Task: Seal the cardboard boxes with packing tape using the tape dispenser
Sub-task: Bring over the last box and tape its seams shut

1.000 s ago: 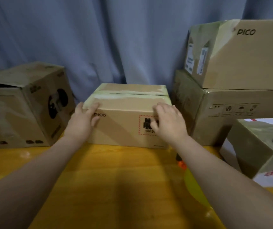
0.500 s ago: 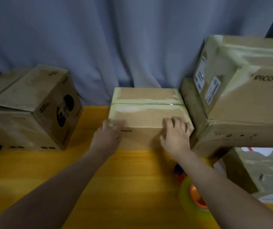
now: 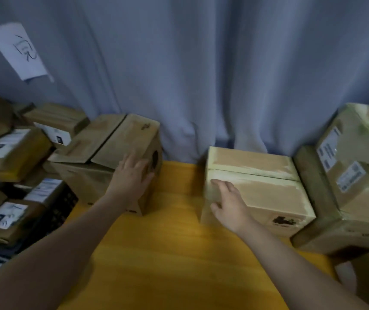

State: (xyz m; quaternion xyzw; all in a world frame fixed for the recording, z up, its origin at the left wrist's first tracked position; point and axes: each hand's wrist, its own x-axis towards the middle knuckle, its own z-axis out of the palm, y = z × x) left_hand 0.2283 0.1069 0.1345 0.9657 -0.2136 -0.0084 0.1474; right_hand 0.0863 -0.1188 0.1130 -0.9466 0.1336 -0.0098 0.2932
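My left grip (image 3: 132, 177) has left the taped box (image 3: 268, 198) and crossed to the brown box (image 3: 121, 135) on my left, while my right grip (image 3: 230, 204) has slid from that taped box's right side to its near left corner. My view has swung left as well, bringing in a heap of labelled parcels (image 3: 11, 148) and a handwritten paper note (image 3: 20, 50) on the blue curtain (image 3: 201, 74). The left grip lies apart and flat, fingers spread and straight, against the brown box's near right corner just beside a dark round mark on its side. That box sits on the yellow counter (image 3: 174, 253) against the curtain, with a dark seam between its top flaps. The right grip is loose, clamped on nothing: fingers laid over the taped box's top edge, thumb down on its front face. The taped box stands on the counter well apart from the brown one, pale tape along its centre seam and edges, and it sits just beside a stack of larger taped boxes (image 3: 358, 175) on my right.
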